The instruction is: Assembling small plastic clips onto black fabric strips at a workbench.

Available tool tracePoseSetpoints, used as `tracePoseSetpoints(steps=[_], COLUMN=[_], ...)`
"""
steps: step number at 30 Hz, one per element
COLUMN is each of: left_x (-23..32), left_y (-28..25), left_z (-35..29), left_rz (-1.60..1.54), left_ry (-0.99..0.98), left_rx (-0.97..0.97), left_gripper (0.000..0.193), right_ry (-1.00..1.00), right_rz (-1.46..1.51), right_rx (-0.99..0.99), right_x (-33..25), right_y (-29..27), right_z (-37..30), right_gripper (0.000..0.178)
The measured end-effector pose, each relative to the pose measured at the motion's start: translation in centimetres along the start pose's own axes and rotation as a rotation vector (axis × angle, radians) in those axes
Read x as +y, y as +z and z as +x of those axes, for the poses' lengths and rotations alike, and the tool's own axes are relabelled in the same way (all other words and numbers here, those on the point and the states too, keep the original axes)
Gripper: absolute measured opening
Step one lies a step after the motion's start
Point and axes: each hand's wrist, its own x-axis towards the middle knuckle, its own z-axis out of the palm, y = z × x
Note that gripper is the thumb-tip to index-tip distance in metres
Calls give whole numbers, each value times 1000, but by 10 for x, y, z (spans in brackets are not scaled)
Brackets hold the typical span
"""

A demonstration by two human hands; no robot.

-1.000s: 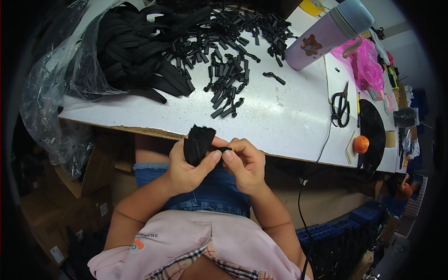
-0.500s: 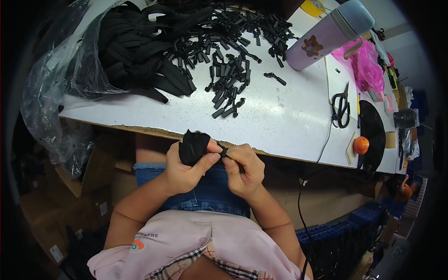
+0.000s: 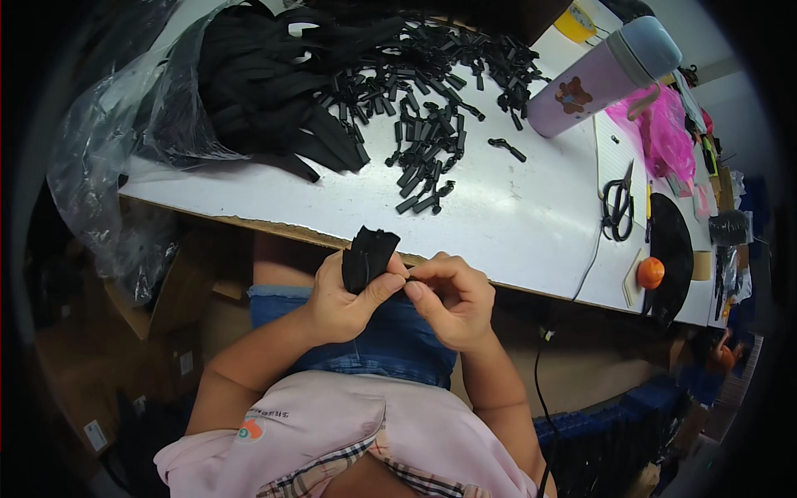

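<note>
Clasping a black fabric bundle above the lap, before the near edge of the table, the left grip could drop it if its hold slackened; the right grip seems to pinch a small dark piece, mostly hidden, so whether it joins the bundle cannot be told.

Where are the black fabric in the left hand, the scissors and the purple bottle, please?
Black fabric (image 3: pixel 369 261): head view, on its broad upright face.
Scissors (image 3: pixel 624 184): head view, where the blades meet the handles.
Purple bottle (image 3: pixel 601 83): head view, on the body, below the cap.
</note>
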Motion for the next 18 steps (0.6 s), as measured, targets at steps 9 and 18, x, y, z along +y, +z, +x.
tracePoseSetpoints(steps=[9, 18], left_x=[-6, -8], left_y=[-8, -9], left_z=[7, 6], left_rz=[129, -154], left_ry=[-108, -227], left_rx=[41, -210], left_gripper=[18, 21], right_ry=[-207, -368], right_rz=[-439, -422], right_rx=[54, 111], right_x=[-15, -4], right_y=[11, 12], right_z=[7, 17], right_gripper=[25, 29])
